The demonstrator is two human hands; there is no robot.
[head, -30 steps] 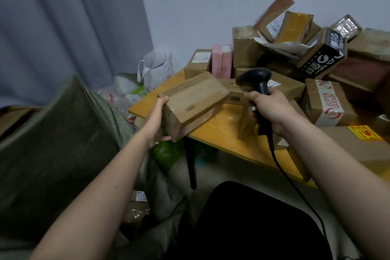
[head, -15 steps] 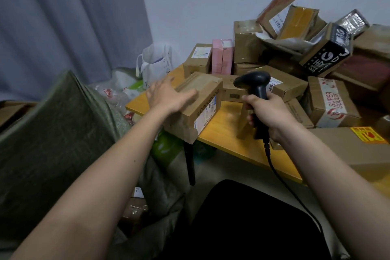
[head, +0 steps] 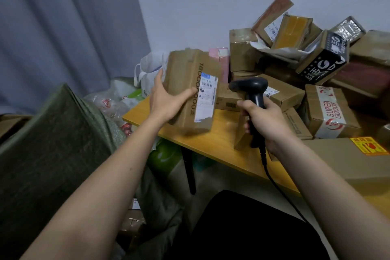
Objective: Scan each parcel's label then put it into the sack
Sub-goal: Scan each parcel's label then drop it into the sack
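Parcel gripped between left hand thumb and fingers.

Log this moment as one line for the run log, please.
step: scanning | left hand: holds parcel, label turned toward scanner | right hand: grips scanner | sack: parcel not yet in

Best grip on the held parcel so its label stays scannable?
Grip the parcel by its left edge, as the left hand does, thumb kept short of the label. The label faces the scanner in the right hand, so coming from the left keeps it uncovered.
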